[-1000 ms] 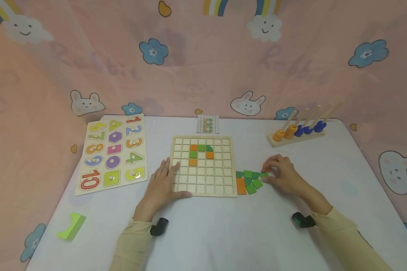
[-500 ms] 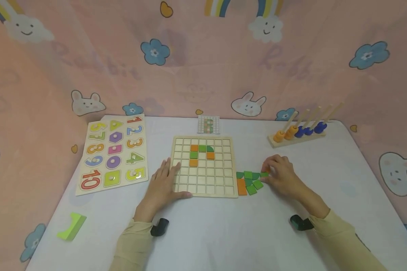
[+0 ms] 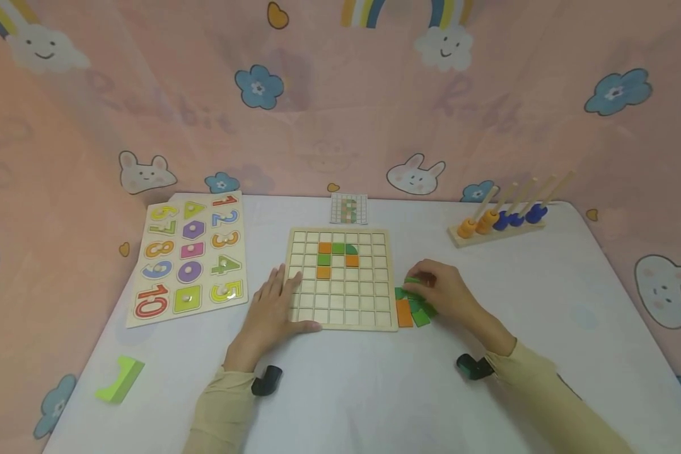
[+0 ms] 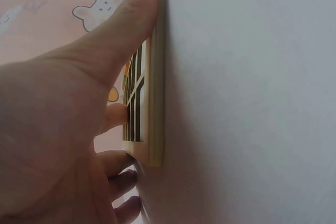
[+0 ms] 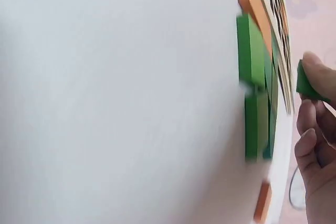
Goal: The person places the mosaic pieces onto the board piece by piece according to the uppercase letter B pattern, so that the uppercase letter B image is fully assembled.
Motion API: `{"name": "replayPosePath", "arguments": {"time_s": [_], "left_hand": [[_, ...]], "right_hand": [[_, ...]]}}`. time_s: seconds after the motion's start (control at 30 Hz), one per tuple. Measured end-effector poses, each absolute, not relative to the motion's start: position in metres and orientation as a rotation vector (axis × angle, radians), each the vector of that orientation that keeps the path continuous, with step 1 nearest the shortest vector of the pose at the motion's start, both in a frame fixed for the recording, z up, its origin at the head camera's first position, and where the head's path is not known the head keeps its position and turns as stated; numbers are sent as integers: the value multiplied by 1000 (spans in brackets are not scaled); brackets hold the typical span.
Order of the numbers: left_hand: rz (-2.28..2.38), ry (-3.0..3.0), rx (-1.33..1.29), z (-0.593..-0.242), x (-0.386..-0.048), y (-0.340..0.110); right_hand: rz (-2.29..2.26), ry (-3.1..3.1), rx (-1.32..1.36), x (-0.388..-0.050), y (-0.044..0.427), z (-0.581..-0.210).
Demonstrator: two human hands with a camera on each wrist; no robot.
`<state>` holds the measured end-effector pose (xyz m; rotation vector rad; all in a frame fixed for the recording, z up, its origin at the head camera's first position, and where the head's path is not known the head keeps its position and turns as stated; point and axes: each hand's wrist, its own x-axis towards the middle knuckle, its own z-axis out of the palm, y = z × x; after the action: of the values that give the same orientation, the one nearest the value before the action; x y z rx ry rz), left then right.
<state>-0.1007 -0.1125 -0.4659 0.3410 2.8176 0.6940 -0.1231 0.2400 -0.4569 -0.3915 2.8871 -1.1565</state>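
Observation:
My left hand (image 3: 269, 306) rests on the near left corner of a wooden grid board (image 3: 363, 302), fingers spread and thumb along the near edge. The left wrist view shows the thumb (image 4: 118, 35) on the board's rim (image 4: 157, 124). On the board, several orange and green tiles fill cells toward the top. Right of the board, my right hand (image 3: 445, 290) pinches a green tile (image 5: 306, 85) between thumb and fingers, above a cluster of loose tiles. Green tiles (image 5: 251, 51) and an orange tile (image 3: 405, 313) show there; the hand hides part of the cluster.
A small printed pattern card (image 3: 349, 209) lies behind the board. To the left are a number-and-shape puzzle (image 3: 204, 302) and a light green arched block (image 3: 122, 380). A peg stand (image 3: 496, 233) with orange and blue beads stands back right.
My right hand has moved left from the right end of the loose tiles to above them, and now holds up a green tile. My left hand has stayed on the board.

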Motion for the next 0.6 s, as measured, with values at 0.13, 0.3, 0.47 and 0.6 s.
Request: {"name": "replayPosePath", "arguments": {"time_s": [0.13,0.3,0.47,0.6], "left_hand": [[695,2817,346,-468,-101,-113],[694,2814,341,-468,-101,-114],[695,2810,341,-468,-102,-113],[693,2808,342,-468,-102,-114]], "right_hand": [[-1244,2805,-378,-130,216,-460],[-1290,2724,-392,-137,191,-460],[-1369,2695,-457,-144,173,-462],[-1393,2686,-477,-151,161,-462]]}}
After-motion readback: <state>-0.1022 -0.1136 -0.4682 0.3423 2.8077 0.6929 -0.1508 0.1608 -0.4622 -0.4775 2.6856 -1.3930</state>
